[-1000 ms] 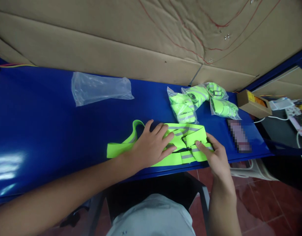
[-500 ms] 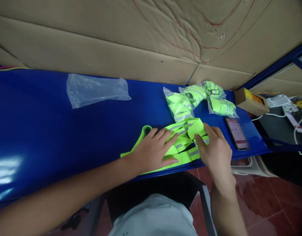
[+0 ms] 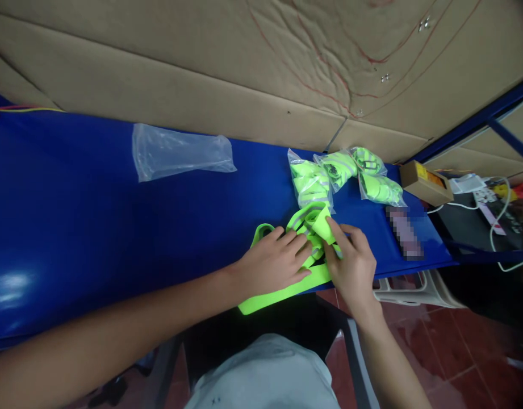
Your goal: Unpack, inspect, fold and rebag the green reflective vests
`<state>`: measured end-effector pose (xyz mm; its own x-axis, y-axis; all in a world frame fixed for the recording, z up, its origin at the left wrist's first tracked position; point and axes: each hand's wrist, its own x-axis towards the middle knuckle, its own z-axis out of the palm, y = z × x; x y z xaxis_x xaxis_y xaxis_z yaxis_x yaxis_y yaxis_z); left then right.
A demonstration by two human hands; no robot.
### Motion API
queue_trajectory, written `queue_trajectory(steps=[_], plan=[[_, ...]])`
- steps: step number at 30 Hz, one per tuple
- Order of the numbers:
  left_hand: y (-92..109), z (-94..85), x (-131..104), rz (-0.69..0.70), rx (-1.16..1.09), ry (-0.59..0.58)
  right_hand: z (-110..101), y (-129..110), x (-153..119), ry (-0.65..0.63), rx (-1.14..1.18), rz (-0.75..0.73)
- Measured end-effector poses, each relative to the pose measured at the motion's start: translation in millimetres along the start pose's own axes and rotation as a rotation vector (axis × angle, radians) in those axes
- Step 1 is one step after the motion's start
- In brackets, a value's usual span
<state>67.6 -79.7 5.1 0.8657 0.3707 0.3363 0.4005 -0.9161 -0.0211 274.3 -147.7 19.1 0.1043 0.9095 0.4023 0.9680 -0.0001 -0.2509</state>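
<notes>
Neon yellow-green reflective straps (image 3: 282,292) with grey stripes lie bunched at the front edge of the blue table, one length reaching over the edge. My left hand (image 3: 276,261) rests flat on them, fingers spread. On the right of the bundle, my right hand (image 3: 350,264) pinches a folded part of the straps between thumb and fingers, raising it slightly. Just behind, a clear bag of similar straps (image 3: 311,184) nearly touches the bundle. Parts of the straps are hidden beneath both hands.
More bagged straps (image 3: 380,188) lie behind to the right, near a phone (image 3: 404,233) and a small cardboard box (image 3: 427,183). An empty plastic bag (image 3: 182,154) lies at the back left of the blue table (image 3: 74,216). A cardboard wall (image 3: 180,68) rises behind.
My right hand has moved left, folding the right end of the straps over toward my left hand. The bundle is more compact. The view has shifted slightly.
</notes>
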Motion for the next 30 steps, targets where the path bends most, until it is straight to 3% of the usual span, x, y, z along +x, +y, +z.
queue_trajectory(steps=[4, 6, 10, 16, 18, 21, 23, 25, 28, 30], plan=[[-14, -2.9, 1, -0.024, 0.022, -0.023, -17, 35, 10, -0.09, 0.423, 0.279], [-22, -2.8, 1, -0.042, 0.012, -0.051, -21, 50, 8, -0.068, 0.407, 0.344], [-33, -4.4, 1, -0.07, -0.017, -0.076, -16, 53, -8, 0.174, 0.205, 0.227], [-36, -12.7, 8, -0.007, -0.038, -0.08, 2, 37, -21, -0.087, 0.117, 0.003], [-40, -16.2, 8, 0.012, -0.037, -0.104, 6, 43, -17, -0.06, 0.156, 0.035], [-56, -25.3, -3, 0.0, -0.034, -0.117, 5, 58, -9, 0.019, 0.353, 0.21], [-71, -35.8, -20, -0.078, -0.045, -0.066, 4, 69, -5, 0.037, 0.478, 0.323], [-85, -49.8, -39, -0.212, -0.065, 0.007, 5, 75, -2, 0.079, 0.469, 0.344], [-97, -71.1, -66, -0.412, -0.138, 0.055, 6, 65, -4, 0.241, 0.317, 0.215], [-96, -80.2, -79, -0.517, -0.127, 0.02, 7, 47, -8, 0.295, 0.289, 0.044]])
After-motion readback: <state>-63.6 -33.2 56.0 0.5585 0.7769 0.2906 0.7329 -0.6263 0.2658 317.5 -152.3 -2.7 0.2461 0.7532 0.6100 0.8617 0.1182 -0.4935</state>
